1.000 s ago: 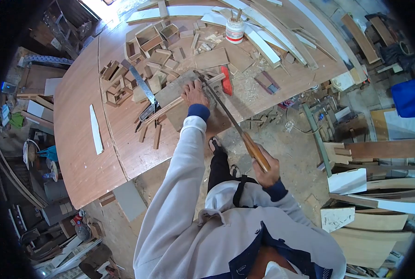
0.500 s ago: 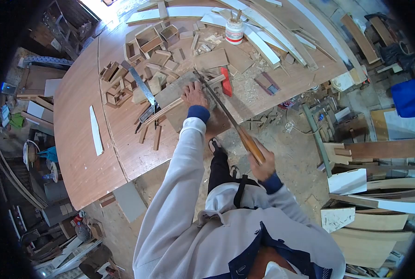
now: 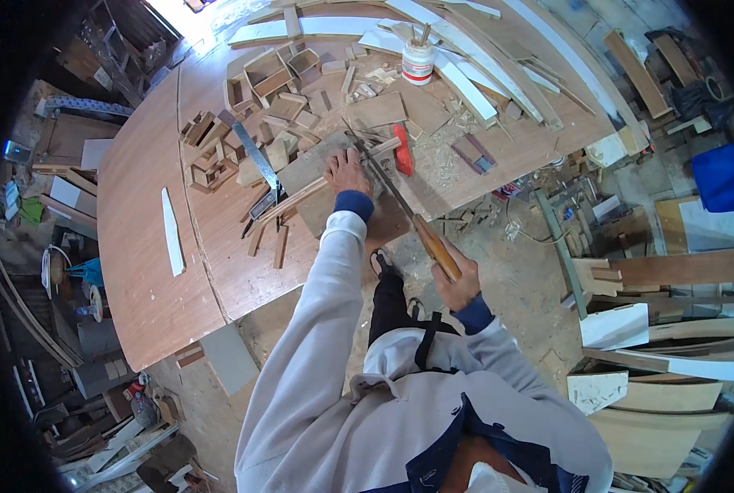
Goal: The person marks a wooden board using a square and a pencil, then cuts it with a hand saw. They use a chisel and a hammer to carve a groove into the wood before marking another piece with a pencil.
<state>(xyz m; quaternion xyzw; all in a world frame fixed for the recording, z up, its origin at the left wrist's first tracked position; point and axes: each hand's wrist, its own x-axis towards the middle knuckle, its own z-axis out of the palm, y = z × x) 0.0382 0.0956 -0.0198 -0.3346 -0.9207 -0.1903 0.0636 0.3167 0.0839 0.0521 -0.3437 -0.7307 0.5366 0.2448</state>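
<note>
My right hand (image 3: 458,282) is wrapped round the wooden handle of a handsaw (image 3: 395,193). The saw's narrow dark blade runs up and to the left, crossing a thin wooden strip (image 3: 305,193) just right of my left hand. Bent over that strip, my left hand (image 3: 349,171) holds it down on a flat board (image 3: 305,215) at the table's edge. The red-handled tool (image 3: 402,150) lies beside the strip's right end. To the left, a tool with a long metal blade (image 3: 256,154) rests on the table.
Small wooden boxes (image 3: 268,74) and offcuts cover the table (image 3: 137,246) beyond my hands. A white jar (image 3: 417,63) stands near long white-faced strips (image 3: 469,94). Sawdust is scattered around. Boards (image 3: 679,267) are stacked on the right, above the floor.
My right hand and the saw have moved a little forward and to the left, along the blade's line. My left hand stays on the strip.
</note>
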